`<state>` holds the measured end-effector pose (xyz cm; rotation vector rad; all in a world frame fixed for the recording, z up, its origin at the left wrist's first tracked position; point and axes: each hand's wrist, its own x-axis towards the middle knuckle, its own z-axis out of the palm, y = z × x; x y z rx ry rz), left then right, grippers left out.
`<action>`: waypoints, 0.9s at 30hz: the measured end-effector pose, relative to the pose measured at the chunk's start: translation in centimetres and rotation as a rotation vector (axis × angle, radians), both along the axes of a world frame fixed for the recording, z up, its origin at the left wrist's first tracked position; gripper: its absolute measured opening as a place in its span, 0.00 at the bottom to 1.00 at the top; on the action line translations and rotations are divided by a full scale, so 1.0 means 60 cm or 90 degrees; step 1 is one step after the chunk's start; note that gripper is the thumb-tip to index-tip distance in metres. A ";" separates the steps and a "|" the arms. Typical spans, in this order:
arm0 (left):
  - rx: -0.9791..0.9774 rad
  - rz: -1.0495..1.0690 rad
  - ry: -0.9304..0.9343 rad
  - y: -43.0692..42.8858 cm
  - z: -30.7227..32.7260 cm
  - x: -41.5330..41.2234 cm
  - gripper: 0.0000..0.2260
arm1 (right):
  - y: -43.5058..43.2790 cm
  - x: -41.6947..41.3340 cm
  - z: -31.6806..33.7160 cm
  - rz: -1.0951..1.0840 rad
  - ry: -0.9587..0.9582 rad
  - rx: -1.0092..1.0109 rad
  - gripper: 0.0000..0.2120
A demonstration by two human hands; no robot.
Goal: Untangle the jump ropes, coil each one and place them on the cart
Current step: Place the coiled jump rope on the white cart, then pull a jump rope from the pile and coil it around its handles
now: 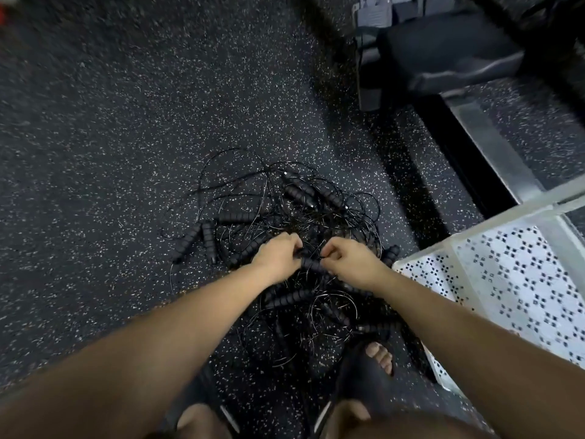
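Observation:
A tangle of black jump ropes [285, 217] lies on the speckled dark floor, thin cords looped over several ribbed black handles. Both my hands reach down into the middle of the heap. My left hand [278, 256] has its fingers curled into the cords at one end of a ribbed handle [311, 265]. My right hand [351, 261] grips the other end of that same handle, fingers bent round it. The white perforated cart [493, 280] stands just right of the heap.
A black padded bench on a metal frame [443, 58] stands at the upper right. A steel floor rail [493, 153] runs diagonally behind the cart. My sandalled foot [376, 359] is planted at the heap's near edge.

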<state>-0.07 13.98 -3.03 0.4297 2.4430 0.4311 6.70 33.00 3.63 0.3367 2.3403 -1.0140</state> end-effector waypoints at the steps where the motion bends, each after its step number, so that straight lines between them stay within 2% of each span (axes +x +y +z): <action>1: -0.014 -0.024 0.007 0.000 -0.018 -0.001 0.19 | -0.003 -0.004 -0.020 -0.005 -0.004 -0.004 0.07; 7: -0.101 -0.133 0.046 -0.021 -0.116 -0.019 0.27 | -0.011 -0.023 -0.119 -0.008 -0.015 -0.021 0.14; 11: -0.138 -0.172 0.066 -0.036 -0.160 -0.024 0.26 | -0.009 -0.032 -0.148 0.020 -0.009 0.024 0.17; 16: -0.140 -0.215 0.102 -0.040 -0.187 -0.034 0.21 | -0.009 -0.040 -0.172 0.102 0.016 0.088 0.20; 19: -0.116 -0.239 0.086 -0.046 -0.173 -0.045 0.20 | -0.013 -0.044 -0.176 0.147 0.046 0.107 0.28; 23: -0.079 -0.253 0.073 -0.048 -0.102 -0.071 0.18 | -0.023 -0.049 -0.166 0.184 0.074 0.142 0.37; 25: -0.067 -0.243 0.074 -0.050 -0.052 -0.088 0.15 | -0.030 -0.053 -0.154 0.181 0.073 0.147 0.37; 27: -0.063 -0.242 0.071 -0.050 0.000 -0.102 0.14 | -0.039 -0.059 -0.139 0.161 0.076 0.137 0.32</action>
